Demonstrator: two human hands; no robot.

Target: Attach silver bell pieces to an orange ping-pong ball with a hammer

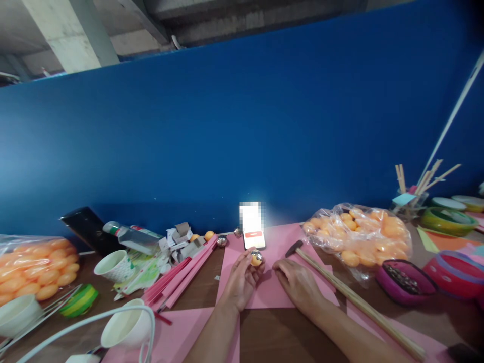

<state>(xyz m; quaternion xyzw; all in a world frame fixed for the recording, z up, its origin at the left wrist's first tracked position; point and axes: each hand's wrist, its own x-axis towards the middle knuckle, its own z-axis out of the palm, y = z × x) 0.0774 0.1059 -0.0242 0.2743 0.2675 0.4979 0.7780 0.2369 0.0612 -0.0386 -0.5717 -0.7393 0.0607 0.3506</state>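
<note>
My left hand (242, 279) is closed around a small orange ball (256, 258) with a shiny metal piece on top, held just above a pink paper sheet (272, 290). My right hand (293, 279) rests on the same sheet to the right, fingers curled and pressed to the paper near the ball; what its fingertips hold, if anything, is too small to make out. A lit phone (252, 225) stands just behind the ball. A hammer (294, 248) with a long wooden handle lies to the right of my right hand.
Clear bags of orange balls sit at right (359, 234) and far left (34, 269). White cups (113, 264), pink paper strips (181, 277), a purple bowl (403, 282), coloured bowls and a jar of sticks (410, 199) crowd the brown table. A blue wall (242, 131) rises behind.
</note>
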